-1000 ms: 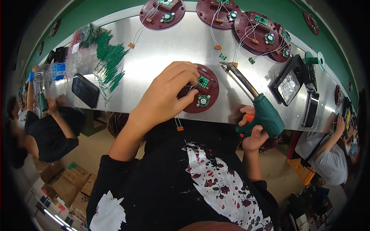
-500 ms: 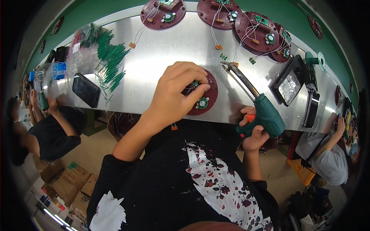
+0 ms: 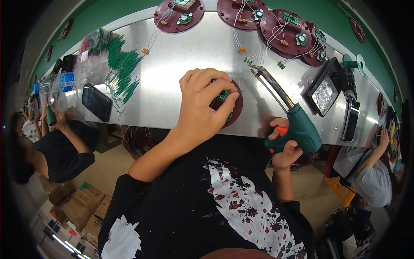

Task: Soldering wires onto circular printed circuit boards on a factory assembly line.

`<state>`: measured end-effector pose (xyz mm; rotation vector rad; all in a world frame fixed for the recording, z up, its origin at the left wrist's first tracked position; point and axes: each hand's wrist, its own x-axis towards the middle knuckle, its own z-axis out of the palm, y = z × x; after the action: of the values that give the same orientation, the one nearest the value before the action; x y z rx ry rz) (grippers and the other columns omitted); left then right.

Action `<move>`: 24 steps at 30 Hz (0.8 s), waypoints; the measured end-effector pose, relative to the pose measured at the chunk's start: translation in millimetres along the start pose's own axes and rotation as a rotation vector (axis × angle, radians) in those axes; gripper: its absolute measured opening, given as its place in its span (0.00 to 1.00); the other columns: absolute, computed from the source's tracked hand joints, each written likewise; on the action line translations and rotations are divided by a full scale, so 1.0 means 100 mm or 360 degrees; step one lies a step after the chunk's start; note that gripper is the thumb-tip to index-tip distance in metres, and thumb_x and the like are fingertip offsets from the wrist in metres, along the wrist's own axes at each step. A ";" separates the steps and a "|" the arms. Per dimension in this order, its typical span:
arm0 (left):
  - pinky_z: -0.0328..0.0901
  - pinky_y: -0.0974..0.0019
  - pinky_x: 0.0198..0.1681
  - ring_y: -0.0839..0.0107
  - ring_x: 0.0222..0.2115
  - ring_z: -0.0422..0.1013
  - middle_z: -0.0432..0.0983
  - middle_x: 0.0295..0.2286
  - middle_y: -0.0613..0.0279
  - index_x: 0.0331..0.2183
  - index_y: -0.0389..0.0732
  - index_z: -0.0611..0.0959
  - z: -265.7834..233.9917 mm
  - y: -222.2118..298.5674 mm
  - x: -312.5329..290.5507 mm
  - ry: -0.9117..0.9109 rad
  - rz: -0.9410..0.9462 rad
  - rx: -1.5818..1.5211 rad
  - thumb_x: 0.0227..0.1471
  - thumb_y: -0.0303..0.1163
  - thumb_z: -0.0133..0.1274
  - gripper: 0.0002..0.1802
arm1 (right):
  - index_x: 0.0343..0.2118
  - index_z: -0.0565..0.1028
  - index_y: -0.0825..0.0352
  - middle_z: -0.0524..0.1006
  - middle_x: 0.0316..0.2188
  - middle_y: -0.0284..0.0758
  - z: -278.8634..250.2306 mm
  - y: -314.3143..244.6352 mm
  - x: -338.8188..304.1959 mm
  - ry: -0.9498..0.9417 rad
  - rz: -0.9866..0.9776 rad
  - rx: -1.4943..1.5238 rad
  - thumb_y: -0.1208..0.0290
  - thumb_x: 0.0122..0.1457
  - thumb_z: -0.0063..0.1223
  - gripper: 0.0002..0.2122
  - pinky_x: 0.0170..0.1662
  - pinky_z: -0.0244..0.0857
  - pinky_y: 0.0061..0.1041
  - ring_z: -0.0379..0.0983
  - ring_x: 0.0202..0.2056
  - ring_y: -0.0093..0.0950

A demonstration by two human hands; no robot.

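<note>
The right hand (image 3: 282, 151) is closed around the handle of a green soldering gun (image 3: 305, 131), its fingers beside the red trigger, at the near edge of the metal table (image 3: 151, 101), right of the middle. The gun's long axis slants from near right to far left, and its dark tip points away from the person, ending close to a small green board (image 3: 248, 61) on white wires. Left of the gun, the left hand (image 3: 202, 103) arches over a maroon disc (image 3: 238, 105) lying flat near the table's edge. Its thumb and forefinger tips come close together above a green circuit board (image 3: 223, 95) on the disc; whether they pinch anything, I cannot tell. Farther off lie more maroon discs (image 3: 179, 19); to the left, loose green wires (image 3: 123, 62) and a phone (image 3: 96, 102); to the right, a black tray (image 3: 324, 94).
</note>
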<state>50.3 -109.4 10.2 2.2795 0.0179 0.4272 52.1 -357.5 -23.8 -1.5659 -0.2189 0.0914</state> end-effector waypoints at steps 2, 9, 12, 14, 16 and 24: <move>0.54 0.50 0.58 0.62 0.44 0.72 0.78 0.37 0.66 0.28 0.43 0.83 0.05 0.06 -0.03 0.0050 -0.0047 0.0042 0.47 0.30 0.65 0.06 | 0.44 0.72 0.78 0.76 0.27 0.42 0.00 0.00 0.00 0.0000 -0.0003 0.0003 0.37 0.67 0.43 0.35 0.38 0.67 0.29 0.75 0.35 0.33; 0.49 0.44 0.64 0.62 0.45 0.73 0.78 0.39 0.65 0.26 0.44 0.81 0.09 -0.02 -0.07 0.0087 -0.0098 -0.0074 0.45 0.30 0.66 0.08 | 0.45 0.72 0.76 0.74 0.25 0.39 0.03 0.01 0.00 0.0051 -0.0039 0.0001 0.36 0.66 0.44 0.36 0.36 0.67 0.26 0.75 0.35 0.34; 0.49 0.44 0.65 0.62 0.44 0.73 0.78 0.39 0.66 0.26 0.44 0.81 0.07 -0.06 -0.08 0.0065 -0.0131 -0.0152 0.44 0.30 0.66 0.08 | 0.45 0.72 0.76 0.74 0.24 0.39 0.00 -0.02 -0.01 0.0027 0.0034 -0.0059 0.33 0.65 0.43 0.38 0.37 0.67 0.27 0.74 0.35 0.33; 0.51 0.44 0.64 0.63 0.43 0.75 0.80 0.39 0.66 0.25 0.42 0.80 0.04 -0.05 -0.07 0.0047 -0.0162 -0.0163 0.43 0.28 0.66 0.09 | 0.46 0.72 0.76 0.74 0.25 0.39 -0.03 -0.03 -0.02 0.0012 0.0031 -0.0042 0.32 0.64 0.42 0.39 0.37 0.67 0.27 0.74 0.34 0.33; 0.52 0.44 0.64 0.63 0.42 0.75 0.81 0.39 0.65 0.25 0.42 0.80 0.03 -0.06 -0.06 0.0040 -0.0182 -0.0176 0.42 0.27 0.66 0.09 | 0.46 0.73 0.76 0.75 0.25 0.39 -0.06 -0.04 -0.03 -0.0022 0.0024 -0.0004 0.30 0.63 0.40 0.41 0.37 0.67 0.27 0.73 0.33 0.31; 0.52 0.45 0.64 0.64 0.42 0.75 0.81 0.39 0.66 0.23 0.41 0.79 0.05 -0.09 -0.07 0.0075 -0.0188 -0.0200 0.41 0.26 0.65 0.09 | 0.42 0.78 0.75 0.79 0.38 0.41 -0.21 -0.02 -0.17 -0.0138 0.0040 -0.0068 0.30 0.59 0.50 0.40 0.31 0.66 0.23 0.74 0.31 0.25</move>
<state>46.1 -107.9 -1.5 2.1321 0.1449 0.4084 39.1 -381.0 -23.3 -1.6093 -0.2708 0.1756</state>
